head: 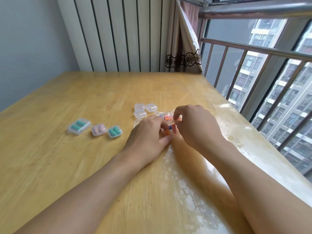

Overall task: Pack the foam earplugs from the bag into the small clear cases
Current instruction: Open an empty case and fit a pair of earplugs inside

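Working over the glossy wooden table [84,166], both hands meet just in front of the bag [166,115]. The left hand [148,134] is curled, seemingly around a case hidden beneath it; I cannot tell for sure. The right hand [195,125] pinches a small blue-and-orange earplug [170,127] between its fingertips. Left of the bag lie three filled cases [96,128], closed, holding soft teal and pink foam cylinders. Just behind the bag's left edge sit three empty cases [143,108], rounded, clear plastic. The crinkly transparent bag holds more orange and pink plugs, so the packing looks roughly half done.
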Demonstrator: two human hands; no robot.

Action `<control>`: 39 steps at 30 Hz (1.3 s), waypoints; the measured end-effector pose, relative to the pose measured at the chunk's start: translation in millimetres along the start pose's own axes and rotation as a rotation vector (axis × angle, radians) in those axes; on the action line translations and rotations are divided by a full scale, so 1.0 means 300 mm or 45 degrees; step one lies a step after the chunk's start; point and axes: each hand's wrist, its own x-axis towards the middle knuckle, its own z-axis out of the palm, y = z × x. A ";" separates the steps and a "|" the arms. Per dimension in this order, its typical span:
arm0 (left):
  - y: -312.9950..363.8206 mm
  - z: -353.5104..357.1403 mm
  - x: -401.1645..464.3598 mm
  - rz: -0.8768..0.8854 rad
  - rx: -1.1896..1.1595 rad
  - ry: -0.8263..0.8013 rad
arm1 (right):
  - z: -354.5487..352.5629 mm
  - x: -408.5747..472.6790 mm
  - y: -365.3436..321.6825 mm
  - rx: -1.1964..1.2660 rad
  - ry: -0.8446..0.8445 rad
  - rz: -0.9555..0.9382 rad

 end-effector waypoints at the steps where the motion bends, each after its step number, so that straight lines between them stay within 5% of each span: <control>1: 0.001 0.000 -0.002 -0.016 -0.031 0.001 | 0.006 -0.001 0.005 0.058 0.015 0.000; 6: 0.001 0.001 -0.006 -0.035 -0.141 0.014 | 0.004 0.012 0.012 0.472 0.069 0.020; 12: 0.017 -0.019 -0.016 0.244 0.053 0.056 | -0.014 0.006 0.004 0.716 -0.103 -0.074; 18: 0.010 -0.017 -0.010 0.354 0.093 0.096 | -0.008 0.026 0.043 1.100 -0.192 0.135; 25: 0.028 -0.078 0.005 -0.065 -0.622 0.286 | -0.028 0.032 0.038 1.431 -0.205 0.183; 27: 0.002 -0.164 0.008 -0.168 -0.784 0.202 | -0.036 0.024 0.025 1.492 -0.136 0.131; 31: -0.097 -0.309 -0.040 -0.298 -0.564 -0.220 | -0.013 -0.024 -0.043 1.436 -0.250 -0.054; 39: -0.153 -0.291 -0.026 -0.260 -0.443 -0.138 | 0.070 -0.037 -0.080 1.009 -0.137 -0.257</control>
